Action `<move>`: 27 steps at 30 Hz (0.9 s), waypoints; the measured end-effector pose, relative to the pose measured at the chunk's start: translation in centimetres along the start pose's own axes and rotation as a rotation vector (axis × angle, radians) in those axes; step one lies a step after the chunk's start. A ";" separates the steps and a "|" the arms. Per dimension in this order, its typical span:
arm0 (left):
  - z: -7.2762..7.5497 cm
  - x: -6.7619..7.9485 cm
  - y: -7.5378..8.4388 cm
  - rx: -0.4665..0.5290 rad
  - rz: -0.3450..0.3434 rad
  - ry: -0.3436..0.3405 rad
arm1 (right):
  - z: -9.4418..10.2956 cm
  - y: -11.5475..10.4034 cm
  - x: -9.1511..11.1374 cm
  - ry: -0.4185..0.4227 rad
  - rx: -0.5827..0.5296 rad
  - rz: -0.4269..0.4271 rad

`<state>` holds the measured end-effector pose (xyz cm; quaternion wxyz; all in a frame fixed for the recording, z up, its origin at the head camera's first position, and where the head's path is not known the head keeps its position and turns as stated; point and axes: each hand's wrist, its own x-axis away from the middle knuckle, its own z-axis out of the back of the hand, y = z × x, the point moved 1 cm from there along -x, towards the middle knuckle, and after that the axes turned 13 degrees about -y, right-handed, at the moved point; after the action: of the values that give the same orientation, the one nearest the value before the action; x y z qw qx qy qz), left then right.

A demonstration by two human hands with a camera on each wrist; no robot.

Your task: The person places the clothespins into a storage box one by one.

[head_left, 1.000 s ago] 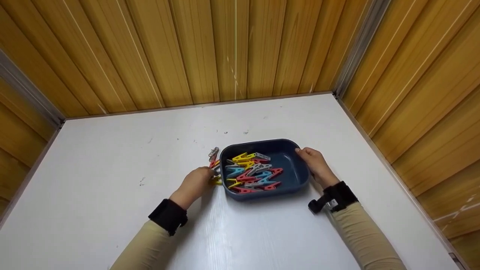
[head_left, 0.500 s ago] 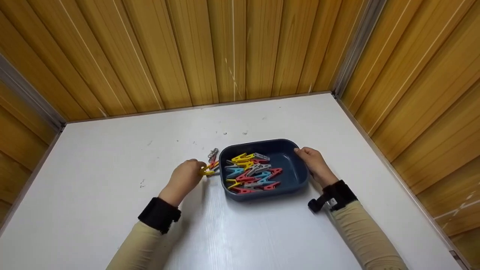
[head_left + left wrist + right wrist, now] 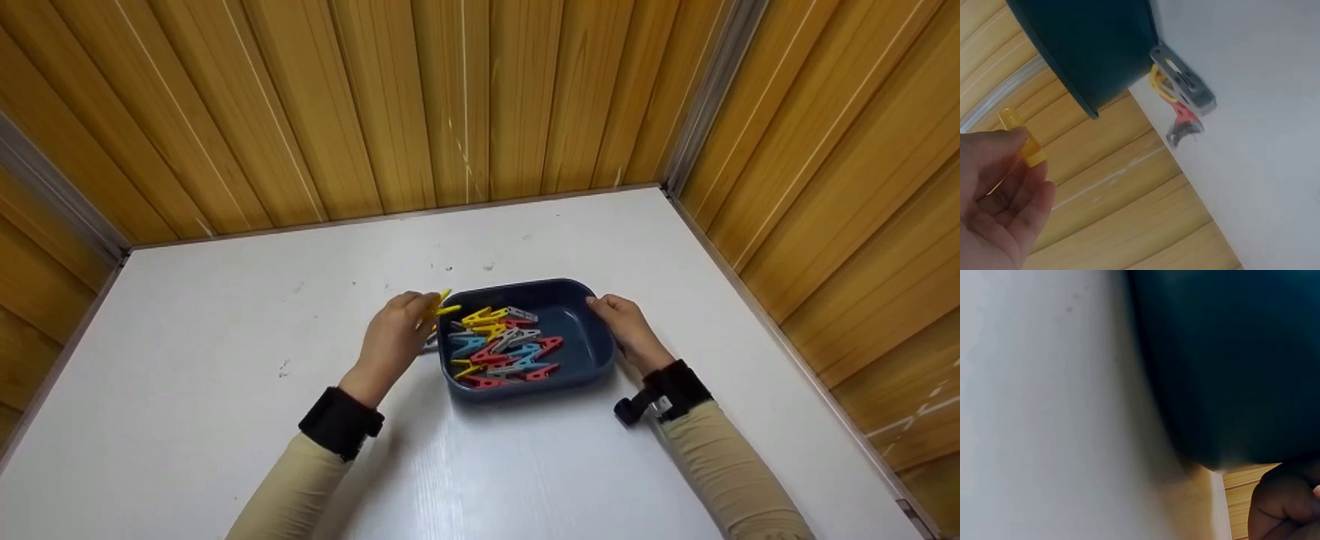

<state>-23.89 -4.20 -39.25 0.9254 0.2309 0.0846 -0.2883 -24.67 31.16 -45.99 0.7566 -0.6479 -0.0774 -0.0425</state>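
My left hand (image 3: 397, 334) pinches a yellow clothespin (image 3: 1023, 138) between thumb and fingers, raised at the left rim of a dark blue tub (image 3: 592, 367). Inside the tub lie several red, yellow, blue and grey clothespins (image 3: 510, 349), mostly toward its left half. My right hand (image 3: 628, 326) grips the tub's right end, thumb over the rim. In the left wrist view, a grey clothespin (image 3: 1185, 84), part of a yellow one (image 3: 1158, 81) and a red one (image 3: 1185, 114) lie on the table beside the tub's outer wall.
The white table (image 3: 225, 337) carries a few dark scuffs. Wood-patterned panels (image 3: 405, 105) wall it in at the back and sides. Each wrist wears a black strap (image 3: 341, 424); a small black camera (image 3: 630, 411) sticks out from the right one.
My left hand picked the yellow clothespin from the small pile left of the tub, drew back left, then rose toward the tub's left rim. My right hand stayed on the tub.
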 end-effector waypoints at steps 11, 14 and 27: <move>-4.5 -1.7 4.2 -0.049 -0.234 -0.260 | -0.4 -2.1 1.4 -0.032 -0.021 -0.038; -5.6 -1.7 4.4 -0.091 -0.242 -0.322 | -0.6 -2.4 1.6 -0.043 -0.024 -0.043; -6.8 -1.6 4.1 -0.103 -0.209 -0.347 | -0.1 -0.1 0.1 0.005 -0.002 -0.005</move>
<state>-23.03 2.78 -43.17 0.9017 0.1199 -0.0380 -0.4137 -24.57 31.01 -45.94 0.7559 -0.6485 -0.0769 -0.0463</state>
